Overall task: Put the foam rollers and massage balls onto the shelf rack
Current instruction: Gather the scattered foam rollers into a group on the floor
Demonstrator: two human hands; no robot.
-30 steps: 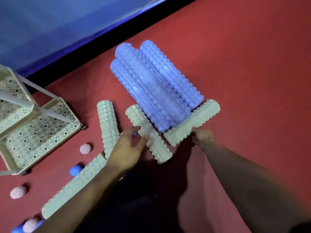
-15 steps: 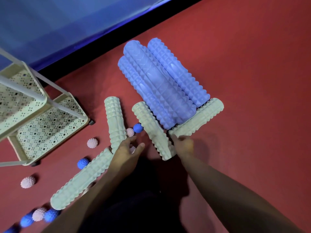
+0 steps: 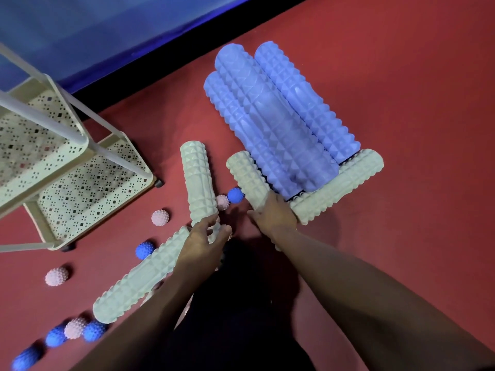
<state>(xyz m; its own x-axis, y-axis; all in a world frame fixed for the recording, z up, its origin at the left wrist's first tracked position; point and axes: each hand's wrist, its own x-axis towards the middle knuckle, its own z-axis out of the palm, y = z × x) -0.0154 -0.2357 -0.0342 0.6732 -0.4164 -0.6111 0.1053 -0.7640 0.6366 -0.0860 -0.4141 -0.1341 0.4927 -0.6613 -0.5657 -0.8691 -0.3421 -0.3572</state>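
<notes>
Three blue foam rollers (image 3: 276, 119) lie stacked on the red floor. Several pale green rollers lie around them. My left hand (image 3: 206, 242) grips the near end of one upright green roller (image 3: 197, 180). My right hand (image 3: 276, 215) grips the near end of a second green roller (image 3: 247, 178). A third green roller (image 3: 337, 186) lies across the blue ones' near ends, and a fourth (image 3: 139, 279) lies under my left forearm. Pink and blue spiky massage balls are scattered about, such as a blue ball (image 3: 235, 194) and a pink ball (image 3: 160, 217).
The cream perforated shelf rack (image 3: 80, 188) stands at the left on small wheels, with its lower tray near the floor and an upper tray (image 3: 32, 140) above. A blue wall runs along the back. More balls (image 3: 73, 329) cluster at the bottom left.
My left hand moved from the middle green roller to the left one and took its end. My right hand left the crosswise roller and closed on the middle one. The camera shifted left.
</notes>
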